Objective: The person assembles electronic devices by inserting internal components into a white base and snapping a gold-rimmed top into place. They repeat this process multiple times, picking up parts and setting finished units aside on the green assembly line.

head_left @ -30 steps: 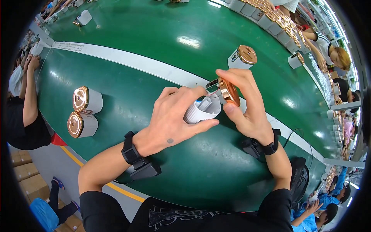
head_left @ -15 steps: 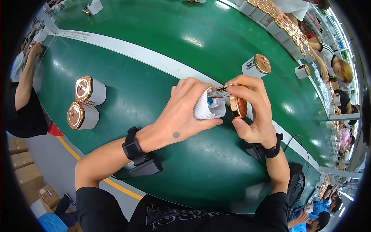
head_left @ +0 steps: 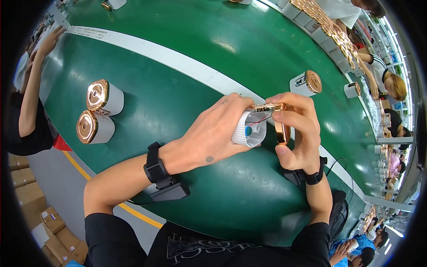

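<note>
Clasping the white housing [head_left: 240, 132], the left hand [head_left: 205, 134] is steadying it while the right hand [head_left: 305, 139], pinching the copper lid [head_left: 280, 132], should be sparing the wires [head_left: 264, 119].

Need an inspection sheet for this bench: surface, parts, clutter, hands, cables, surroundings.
Surface: glossy green table, white strip across it.
Job's things: white housing, open end facing right; copper-coloured cap off it.
Clutter: two capped units at left, another beyond the strip.
Hands: left hand grips housing; right hand holds cap.
Cables: thin red wire at the housing's opening; black cable at right.
Surroundings: people both sides; cartons lower left.
</note>
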The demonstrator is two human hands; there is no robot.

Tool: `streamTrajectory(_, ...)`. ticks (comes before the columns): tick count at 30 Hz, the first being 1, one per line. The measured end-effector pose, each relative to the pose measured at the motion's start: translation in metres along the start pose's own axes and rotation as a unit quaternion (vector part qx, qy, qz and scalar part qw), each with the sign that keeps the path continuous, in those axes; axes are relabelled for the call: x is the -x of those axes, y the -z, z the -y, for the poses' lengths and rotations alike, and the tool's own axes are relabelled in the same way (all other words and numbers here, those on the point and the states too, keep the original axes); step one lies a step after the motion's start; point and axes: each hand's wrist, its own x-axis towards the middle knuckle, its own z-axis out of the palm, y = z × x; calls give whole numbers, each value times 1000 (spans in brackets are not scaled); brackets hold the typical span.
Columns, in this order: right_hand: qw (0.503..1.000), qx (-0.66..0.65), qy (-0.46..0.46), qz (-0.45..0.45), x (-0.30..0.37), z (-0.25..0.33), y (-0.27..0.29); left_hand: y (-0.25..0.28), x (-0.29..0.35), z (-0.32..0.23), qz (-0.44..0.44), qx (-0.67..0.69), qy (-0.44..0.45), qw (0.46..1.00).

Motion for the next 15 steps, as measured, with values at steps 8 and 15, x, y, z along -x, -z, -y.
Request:
streamTrajectory(8, 998, 30, 33, 37, 0, 1, 4, 0, 0, 1, -5, -28, -12, 1000)
streamTrajectory(15, 995, 78, 25, 62, -3, 6, 3, -1, 0, 0, -11, -18, 8, 1000)
